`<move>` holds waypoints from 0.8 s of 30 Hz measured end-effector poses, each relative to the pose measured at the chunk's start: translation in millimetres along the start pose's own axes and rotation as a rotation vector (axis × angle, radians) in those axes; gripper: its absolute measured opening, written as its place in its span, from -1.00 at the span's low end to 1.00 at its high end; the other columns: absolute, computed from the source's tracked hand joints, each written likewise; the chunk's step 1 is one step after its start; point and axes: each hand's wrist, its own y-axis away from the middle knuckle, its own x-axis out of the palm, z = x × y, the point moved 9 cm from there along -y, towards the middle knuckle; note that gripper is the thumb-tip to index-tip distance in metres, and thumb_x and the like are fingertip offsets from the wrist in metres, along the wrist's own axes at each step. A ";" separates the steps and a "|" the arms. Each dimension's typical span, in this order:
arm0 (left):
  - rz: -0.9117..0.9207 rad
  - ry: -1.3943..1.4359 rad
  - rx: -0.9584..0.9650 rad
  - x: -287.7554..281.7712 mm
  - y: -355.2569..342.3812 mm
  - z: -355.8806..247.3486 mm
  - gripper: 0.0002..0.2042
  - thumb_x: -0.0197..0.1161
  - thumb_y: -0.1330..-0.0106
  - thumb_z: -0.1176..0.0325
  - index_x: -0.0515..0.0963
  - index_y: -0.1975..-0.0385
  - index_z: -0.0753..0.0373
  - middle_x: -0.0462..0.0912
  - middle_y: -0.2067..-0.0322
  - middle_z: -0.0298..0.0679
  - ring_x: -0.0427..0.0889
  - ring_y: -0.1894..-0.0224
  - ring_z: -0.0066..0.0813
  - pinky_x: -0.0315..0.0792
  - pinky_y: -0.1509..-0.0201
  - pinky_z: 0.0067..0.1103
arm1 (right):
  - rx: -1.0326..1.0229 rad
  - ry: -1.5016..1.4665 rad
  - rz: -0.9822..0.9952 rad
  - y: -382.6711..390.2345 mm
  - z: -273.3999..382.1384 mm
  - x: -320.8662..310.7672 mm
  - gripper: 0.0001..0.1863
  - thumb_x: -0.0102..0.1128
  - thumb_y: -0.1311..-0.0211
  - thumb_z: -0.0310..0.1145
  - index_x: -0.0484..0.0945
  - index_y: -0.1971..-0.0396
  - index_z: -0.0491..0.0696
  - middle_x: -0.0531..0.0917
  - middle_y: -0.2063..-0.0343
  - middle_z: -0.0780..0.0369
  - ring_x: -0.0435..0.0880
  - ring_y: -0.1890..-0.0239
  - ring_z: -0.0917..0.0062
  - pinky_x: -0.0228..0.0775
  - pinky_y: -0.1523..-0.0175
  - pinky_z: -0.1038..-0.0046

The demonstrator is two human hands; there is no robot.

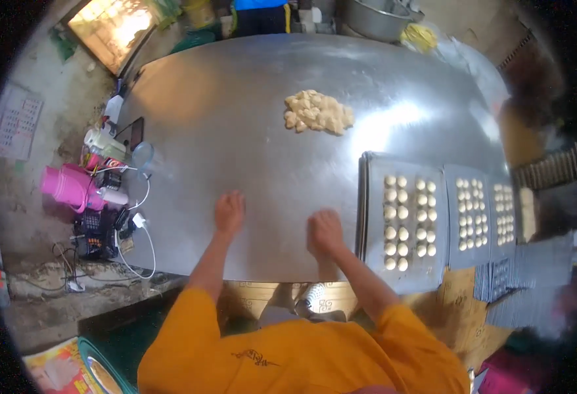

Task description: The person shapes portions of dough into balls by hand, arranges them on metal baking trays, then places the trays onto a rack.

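My left hand (pixel 229 211) rests low over the near part of the metal table (pixel 236 138), its fingers curled in. A little to the right, my right hand (pixel 326 231) is also closed, with its knuckles up against the tabletop. Whatever either palm covers, if anything, is hidden beneath it. Beyond both hands lies a heap of pale dough pieces (pixel 318 111), pressed together. Right of my right hand is a grey baking tray (pixel 407 279) holding small round dough balls (pixel 403 213) in paired columns.
More trays of dough balls, a middle one (pixel 456 259) and a far-right one (pixel 504 251), continue rightward. Along the left edge are a pink jug (pixel 68 187), a phone (pixel 137 132), a clear cup (pixel 143 156) and a white cable (pixel 154 256). A large metal bowl (pixel 374 23) stands behind the table.
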 end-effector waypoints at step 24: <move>0.055 0.420 -0.153 7.1 44.0 -27.4 -0.80 -0.03 -0.21 0.30 0.47 0.50 0.28 0.53 0.52 -0.02 0.55 0.37 -0.11 0.40 0.32 -0.28 | -0.172 0.009 0.151 31.2 108.9 68.7 -0.81 -0.02 0.00 -0.40 0.45 0.37 -0.13 0.47 0.32 0.06 0.40 0.20 0.17 0.22 0.11 0.21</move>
